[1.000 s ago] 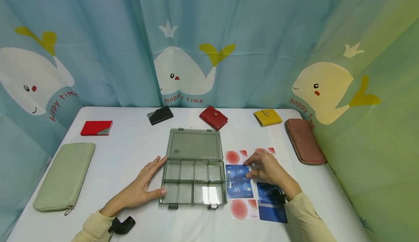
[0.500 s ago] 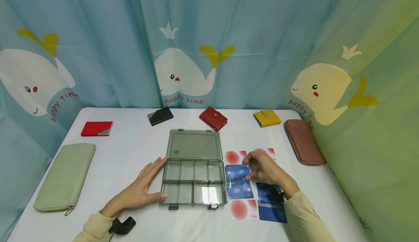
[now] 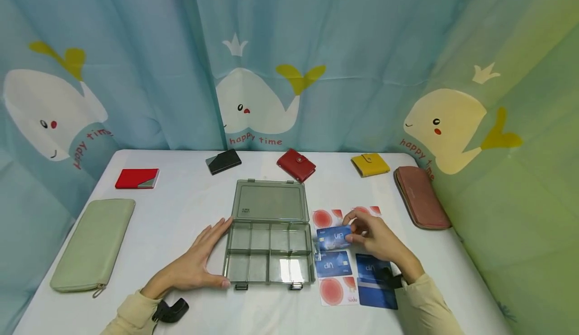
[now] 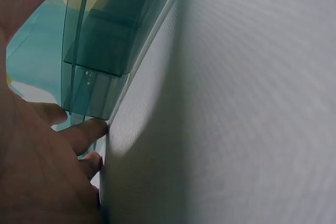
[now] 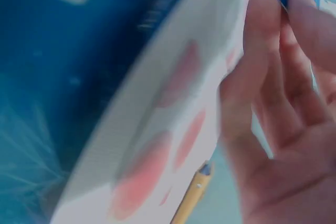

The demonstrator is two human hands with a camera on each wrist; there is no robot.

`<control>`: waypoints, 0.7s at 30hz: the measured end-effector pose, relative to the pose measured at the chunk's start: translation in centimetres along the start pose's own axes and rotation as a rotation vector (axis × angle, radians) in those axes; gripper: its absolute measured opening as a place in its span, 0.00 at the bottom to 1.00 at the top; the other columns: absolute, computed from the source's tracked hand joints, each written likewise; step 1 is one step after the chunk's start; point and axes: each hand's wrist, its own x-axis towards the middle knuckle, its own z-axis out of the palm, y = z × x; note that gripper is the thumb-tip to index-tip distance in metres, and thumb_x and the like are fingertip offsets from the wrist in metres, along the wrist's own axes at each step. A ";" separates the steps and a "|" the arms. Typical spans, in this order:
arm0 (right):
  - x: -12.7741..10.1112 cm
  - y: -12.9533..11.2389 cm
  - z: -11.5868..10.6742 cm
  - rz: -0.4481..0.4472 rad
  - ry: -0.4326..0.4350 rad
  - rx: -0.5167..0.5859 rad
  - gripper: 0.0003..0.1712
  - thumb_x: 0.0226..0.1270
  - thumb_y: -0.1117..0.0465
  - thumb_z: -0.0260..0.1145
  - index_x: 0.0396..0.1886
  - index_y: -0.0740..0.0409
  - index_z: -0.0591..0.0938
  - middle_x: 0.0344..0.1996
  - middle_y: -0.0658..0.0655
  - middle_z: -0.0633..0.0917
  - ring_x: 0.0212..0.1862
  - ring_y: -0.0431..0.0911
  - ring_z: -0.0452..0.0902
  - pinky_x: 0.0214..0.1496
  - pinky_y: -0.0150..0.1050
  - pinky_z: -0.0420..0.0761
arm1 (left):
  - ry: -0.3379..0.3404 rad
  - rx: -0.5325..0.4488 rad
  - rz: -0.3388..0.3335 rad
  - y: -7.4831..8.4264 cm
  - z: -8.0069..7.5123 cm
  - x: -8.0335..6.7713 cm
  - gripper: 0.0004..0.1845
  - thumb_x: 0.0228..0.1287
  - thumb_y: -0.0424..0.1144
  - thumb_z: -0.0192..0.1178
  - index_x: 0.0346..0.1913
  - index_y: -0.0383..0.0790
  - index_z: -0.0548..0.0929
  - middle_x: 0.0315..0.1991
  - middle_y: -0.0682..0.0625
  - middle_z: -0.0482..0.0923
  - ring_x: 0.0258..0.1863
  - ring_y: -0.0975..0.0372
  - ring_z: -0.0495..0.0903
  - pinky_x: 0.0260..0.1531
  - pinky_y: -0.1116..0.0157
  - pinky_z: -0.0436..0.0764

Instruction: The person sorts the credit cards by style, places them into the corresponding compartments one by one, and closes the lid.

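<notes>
My right hand (image 3: pixel 380 239) pinches the right edge of a blue VIP card (image 3: pixel 333 238) between thumb and fingers, just over the table. In the right wrist view the fingers (image 5: pixel 262 19) close on a blue edge near the top. Directly below that card lies a second blue VIP card (image 3: pixel 333 263). My left hand (image 3: pixel 192 267) rests at the left side of an open, clear grey compartment box (image 3: pixel 259 265), its fingers straight and spread. The left wrist view shows its fingertips beside the greenish see-through box (image 4: pixel 100 40).
Red-and-white cards (image 3: pixel 331 291) and dark blue cards (image 3: pixel 377 297) lie around the right hand. A green wallet (image 3: pixel 92 244) and red card case (image 3: pixel 136 178) are at left. Along the back are a black case (image 3: pixel 223 162), red wallet (image 3: pixel 296 164) and yellow wallet (image 3: pixel 370 164); a brown wallet (image 3: pixel 422 196) lies right.
My right hand has taken hold of the upper blue VIP card, raised it slightly and shifted it right, away from the card below. The left hand stays by the box.
</notes>
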 end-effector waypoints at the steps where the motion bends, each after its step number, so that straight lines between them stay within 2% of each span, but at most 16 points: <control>1: -0.1 -0.1 -0.2 0.013 0.012 0.048 0.15 0.69 0.70 0.74 0.51 0.57 0.81 0.34 0.56 0.81 0.29 0.46 0.83 0.33 0.35 0.85 | 0.000 0.001 0.001 0.0 0.0 0.0 0.71 0.47 0.56 0.82 0.88 0.44 0.47 0.86 0.33 0.46 0.83 0.31 0.43 0.76 0.33 0.40; 4: -0.1 -0.9 -0.4 0.063 0.032 0.175 0.15 0.74 0.70 0.69 0.57 0.60 0.79 0.37 0.63 0.80 0.28 0.52 0.87 0.28 0.40 0.87 | 0.007 0.003 0.011 -0.1 0.1 0.0 0.71 0.47 0.56 0.82 0.88 0.44 0.47 0.85 0.33 0.47 0.83 0.32 0.44 0.82 0.51 0.35; 6: 0.1 -1.6 -0.3 0.086 0.028 0.243 0.18 0.76 0.69 0.67 0.62 0.62 0.79 0.40 0.66 0.80 0.29 0.54 0.89 0.28 0.43 0.88 | 0.013 0.004 0.020 -0.2 0.1 0.0 0.71 0.47 0.56 0.82 0.87 0.42 0.48 0.85 0.33 0.47 0.83 0.31 0.45 0.80 0.65 0.32; 9: 0.5 -2.8 0.3 0.075 0.001 0.340 0.24 0.76 0.70 0.67 0.68 0.66 0.77 0.43 0.69 0.80 0.31 0.52 0.90 0.31 0.43 0.89 | 0.021 0.002 0.026 -0.3 0.2 0.1 0.70 0.47 0.56 0.82 0.87 0.42 0.49 0.85 0.34 0.48 0.83 0.31 0.45 0.75 0.75 0.29; 12: 0.9 -4.1 1.5 0.035 -0.047 0.465 0.30 0.72 0.73 0.69 0.72 0.71 0.74 0.46 0.72 0.81 0.35 0.48 0.92 0.37 0.44 0.90 | 0.022 0.005 0.027 -0.4 0.3 0.1 0.70 0.47 0.56 0.82 0.87 0.42 0.49 0.85 0.34 0.48 0.83 0.31 0.45 0.75 0.77 0.29; 15: 1.4 -5.2 2.8 -0.020 -0.083 0.533 0.35 0.67 0.75 0.73 0.73 0.74 0.73 0.49 0.72 0.81 0.39 0.44 0.92 0.44 0.43 0.90 | 0.024 0.000 0.029 -0.3 0.2 0.0 0.70 0.47 0.55 0.83 0.87 0.42 0.49 0.85 0.34 0.48 0.83 0.32 0.45 0.75 0.76 0.30; 19: 2.1 -6.6 5.0 -0.058 -0.091 0.515 0.38 0.61 0.73 0.78 0.71 0.72 0.76 0.48 0.70 0.82 0.39 0.41 0.89 0.45 0.35 0.89 | 0.024 0.004 0.029 -0.2 0.1 0.0 0.70 0.47 0.56 0.82 0.87 0.42 0.49 0.85 0.34 0.49 0.84 0.34 0.45 0.76 0.73 0.30; 21: 2.4 -7.2 6.2 -0.071 -0.096 0.509 0.37 0.61 0.73 0.78 0.70 0.72 0.77 0.47 0.69 0.83 0.38 0.39 0.88 0.44 0.33 0.88 | 0.021 0.003 0.017 -0.1 0.0 0.0 0.71 0.47 0.57 0.82 0.87 0.42 0.49 0.85 0.35 0.48 0.84 0.34 0.45 0.80 0.64 0.33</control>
